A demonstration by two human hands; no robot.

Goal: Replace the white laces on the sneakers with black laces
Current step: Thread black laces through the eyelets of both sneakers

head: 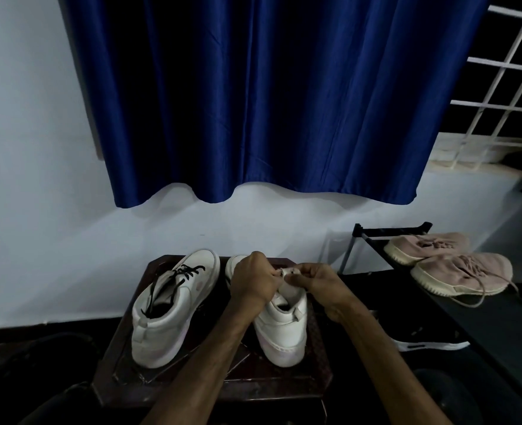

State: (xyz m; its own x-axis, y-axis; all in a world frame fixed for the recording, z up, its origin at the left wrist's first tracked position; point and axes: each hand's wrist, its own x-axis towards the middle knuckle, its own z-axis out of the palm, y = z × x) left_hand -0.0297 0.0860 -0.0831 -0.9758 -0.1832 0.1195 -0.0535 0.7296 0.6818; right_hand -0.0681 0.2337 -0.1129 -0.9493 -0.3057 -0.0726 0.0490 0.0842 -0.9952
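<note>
Both hands are on the right sneaker, which sits on the bench right under them with its heel towards the person. The left hand and right hand are curled up tight, fingertips pinching the eyelet flaps by the tongue. I can't tell if there's a lace end in the pinch, it's too dark and small.

The left sneaker is just left of the left hand and already has a black lace partly threaded, with loose ends trailing into the opening.

Handling-wise, I'd say the shoe is light, with a stiff sole and a soft, floppy upper, so it'll probably slide if you tug. Best to pin one flap with one hand and feed with the other. The lace is limp, so grab it by the hard tip, not mid-length.
</note>
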